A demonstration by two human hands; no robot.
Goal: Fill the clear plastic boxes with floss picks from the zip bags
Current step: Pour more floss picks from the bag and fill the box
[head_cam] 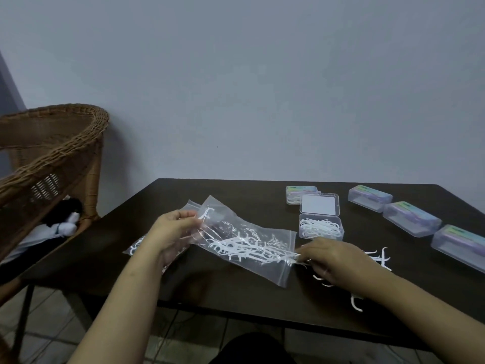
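Bench (pixel 236 292) of dark wood carries the work, with a wicker chair (pixel 52 143) standing off its left end. A person's left hand (pixel 170 232) lifts a clear zip bag (pixel 246 245) by its closed bottom end, fingers curled round the plastic, so the bag slopes down to the right with its zip mouth lowest. The right hand (pixel 333 258) meets that mouth, fingers bunched at the opening among the picks; whether they pinch a pick or the bag's edge cannot be told. White floss picks (pixel 249 249) lie gathered in the lower half of the bag. Three shut clear boxes (pixel 412 219) sit in a row along the right side, a fourth small one (pixel 301 194) farther back. Just behind the right hand stands the open box (pixel 321 228), lid up and already partly filled with picks. Loose picks (pixel 378 258) are scattered on the bench beside and under the right hand. The step in hand appears to be emptying the bag. The next move likely calls for drawing a bunch clear of the mouth and carrying it to the open box without shedding more.
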